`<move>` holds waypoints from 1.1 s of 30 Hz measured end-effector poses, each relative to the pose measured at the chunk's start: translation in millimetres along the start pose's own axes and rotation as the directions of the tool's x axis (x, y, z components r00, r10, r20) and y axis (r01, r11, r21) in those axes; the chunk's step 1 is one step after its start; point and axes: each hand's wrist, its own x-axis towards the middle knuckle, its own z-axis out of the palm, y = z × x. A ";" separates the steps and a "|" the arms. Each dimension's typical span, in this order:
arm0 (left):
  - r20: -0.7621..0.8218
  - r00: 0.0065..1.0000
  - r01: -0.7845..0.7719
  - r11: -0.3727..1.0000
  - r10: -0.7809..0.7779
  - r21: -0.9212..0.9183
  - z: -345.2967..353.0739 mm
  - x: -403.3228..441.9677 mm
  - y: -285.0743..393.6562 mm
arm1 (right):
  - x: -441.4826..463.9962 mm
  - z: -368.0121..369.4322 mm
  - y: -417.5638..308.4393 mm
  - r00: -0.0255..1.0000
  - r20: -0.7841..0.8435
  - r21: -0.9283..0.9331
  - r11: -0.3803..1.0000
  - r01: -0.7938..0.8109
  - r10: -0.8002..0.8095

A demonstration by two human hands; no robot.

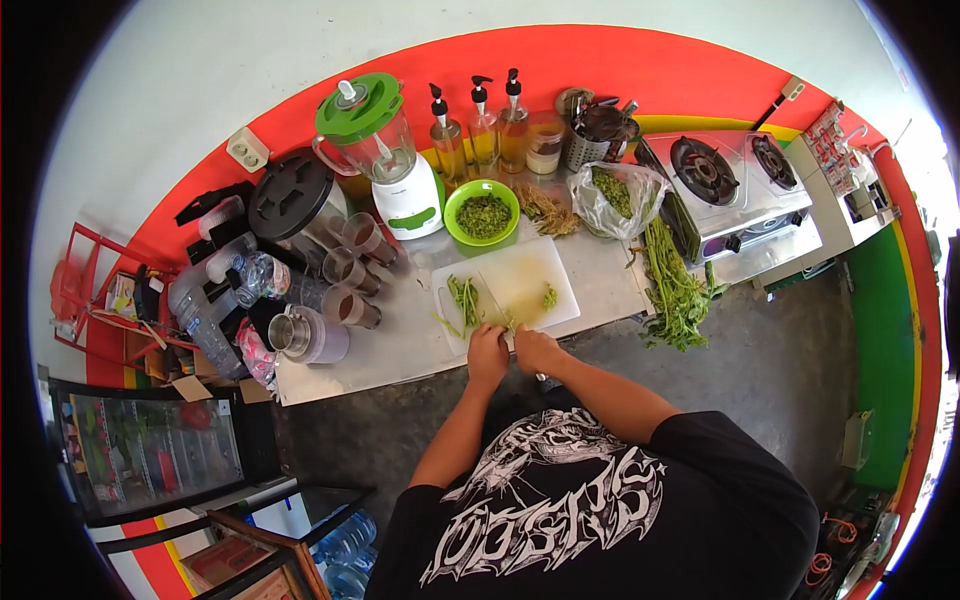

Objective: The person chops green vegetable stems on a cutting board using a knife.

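Near edge: the left hand [487, 352], fingers bent and drawn together, and the right hand [537, 350], curled closed, meet at the white rectangular plastic cutting board [545, 256]; what either grips cannot be told. On it, long green stems [465, 300] lie left, apparently uncut, and a small heap of green pieces [550, 296] right. Beyond: the round lime-green plastic bowl [482, 246] holds chopped greens [483, 216], suggesting work well advanced, though a leafy green bunch [675, 290], seemingly whole, overhangs the steel table [400, 345] at right. Farther: a green-lidded white blender [405, 200] and silver two-burner stove [740, 195]; nothing blocks board from bowl
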 end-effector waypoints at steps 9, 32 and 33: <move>-0.019 0.999 0.040 0.998 -0.041 -0.045 -4.0 2.5 3.1 | 3.8 -3.3 -3.4 0.998 -0.031 -0.095 0.994 0.059 -0.062; 0.006 0.992 0.125 0.991 -0.125 -0.056 0.2 0.3 -0.1 | -3.0 7.4 -4.4 0.997 -0.011 -0.056 0.996 0.074 -0.075; 0.005 0.992 0.130 0.990 -0.130 -0.058 0.6 0.5 0.6 | 0.1 9.7 -1.5 0.997 -0.007 -0.060 0.995 0.075 -0.075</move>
